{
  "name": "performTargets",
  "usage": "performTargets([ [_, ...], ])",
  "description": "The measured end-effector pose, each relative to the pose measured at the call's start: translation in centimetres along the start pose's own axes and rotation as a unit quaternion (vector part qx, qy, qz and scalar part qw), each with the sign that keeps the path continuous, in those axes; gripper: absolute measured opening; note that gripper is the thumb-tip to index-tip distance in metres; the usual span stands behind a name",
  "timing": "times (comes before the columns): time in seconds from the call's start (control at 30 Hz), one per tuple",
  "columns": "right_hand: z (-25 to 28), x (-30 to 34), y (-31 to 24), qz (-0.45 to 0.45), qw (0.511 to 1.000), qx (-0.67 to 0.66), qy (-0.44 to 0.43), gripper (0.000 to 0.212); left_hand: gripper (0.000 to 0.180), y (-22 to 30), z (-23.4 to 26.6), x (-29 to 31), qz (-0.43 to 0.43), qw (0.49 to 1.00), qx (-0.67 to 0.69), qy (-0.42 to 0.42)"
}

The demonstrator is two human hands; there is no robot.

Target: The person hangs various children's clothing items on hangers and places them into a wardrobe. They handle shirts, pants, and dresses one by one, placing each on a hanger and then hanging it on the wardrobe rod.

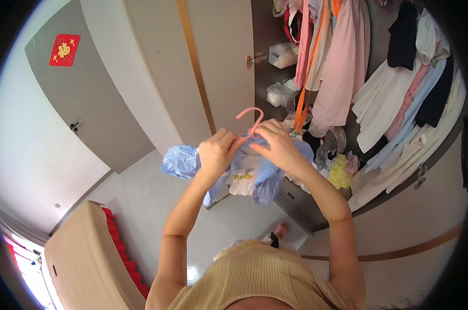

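A blue-and-white checked shirt [269,178] with a white front panel hangs in the air before me on a pink clothes hanger [251,110]. The hanger's hook rises above the collar and curls to the left. My left hand [217,152] is closed at the left of the collar, its fingers pinching the fabric near the hanger's neck. My right hand [276,142] grips the collar on the other side, close to the base of the hook. Between the hands the collar is partly covered by my fingers.
At the right an open wardrobe holds hanging clothes, among them a pink garment [342,67] and white ones. Yellow cloth [340,173] lies heaped in its bottom. A wardrobe door [223,57] stands ahead. A beige-covered bed [89,258] is at lower left, a grey door [84,98] at far left.
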State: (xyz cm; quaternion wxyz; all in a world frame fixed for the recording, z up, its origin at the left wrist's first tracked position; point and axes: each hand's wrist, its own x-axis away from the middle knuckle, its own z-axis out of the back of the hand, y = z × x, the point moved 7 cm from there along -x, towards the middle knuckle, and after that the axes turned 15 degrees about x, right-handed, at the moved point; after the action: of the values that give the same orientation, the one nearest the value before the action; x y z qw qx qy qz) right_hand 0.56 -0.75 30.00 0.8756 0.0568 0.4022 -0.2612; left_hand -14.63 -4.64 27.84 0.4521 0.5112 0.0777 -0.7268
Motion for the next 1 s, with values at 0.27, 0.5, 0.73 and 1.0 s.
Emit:
performTargets([
  [0.27, 1.4, 2.2, 6.8, -0.093, 0.98, -0.176, 0.0, 0.01, 0.03, -2.9, 5.1, 2.7, -0.014, 0.997, -0.065, -0.032],
  [0.5, 4.2, 1.4, 9.4, -0.099, 0.972, -0.211, -0.033, 0.012, 0.013, -13.7, 5.0, 7.5, 0.333, 0.866, 0.373, 0.017],
  [0.73, 3.6, 1.4, 8.5, -0.087, 0.984, -0.134, -0.076, 0.013, 0.026, -4.6, 2.4, 4.8, 0.048, 0.983, -0.041, 0.172],
  [1.0, 3.6, 1.5, 7.7, -0.158, 0.973, -0.148, -0.075, 0.015, 0.033, 9.3, -9.9, 4.2, -0.072, 0.992, 0.104, -0.02],
])
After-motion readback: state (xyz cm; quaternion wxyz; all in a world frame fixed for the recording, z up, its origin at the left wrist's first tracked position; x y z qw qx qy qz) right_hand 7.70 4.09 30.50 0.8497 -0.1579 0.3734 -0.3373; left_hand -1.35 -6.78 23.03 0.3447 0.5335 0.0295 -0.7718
